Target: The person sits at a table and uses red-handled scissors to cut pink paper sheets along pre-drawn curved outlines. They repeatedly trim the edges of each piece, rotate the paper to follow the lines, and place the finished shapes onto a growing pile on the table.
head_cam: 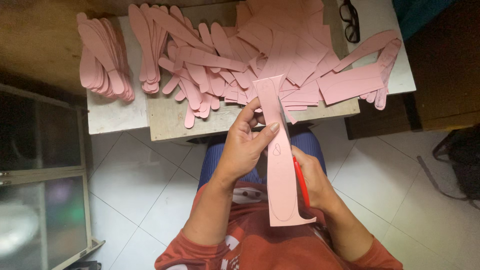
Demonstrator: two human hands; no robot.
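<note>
Already much of the cutting looks done, judging by what lies on the worktop [120, 117]. It carries pink sheet material from edge to edge: at the far middle and right a loose heap of uncut sheets [300, 50], rectangular, some with a long rounded outline drawn on them; left of that a scatter of cut pieces [200, 75], each a slim paddle shape; and at the far left a neat stack [102, 65] of the same shapes, fanned a little. A few more cut shapes lie at the right edge [380, 55], near a pair of black glasses [350, 20].

Closer in, over the lap, the left hand [245, 145] grips one sheet [280, 165] by its upper part, thumb laid across its face, holding it upright and lengthwise. The drawn outline shows on it. The right hand [312, 182] is closed round red-handled scissors [300, 177], whose blade runs up the sheet's right side; a trimmed strip curls off at the bottom right corner. So this piece seems partly cut along one side, with the left side and the top end uncut.

By my reckoning the uncut heap is large, so a good share remains.
</note>
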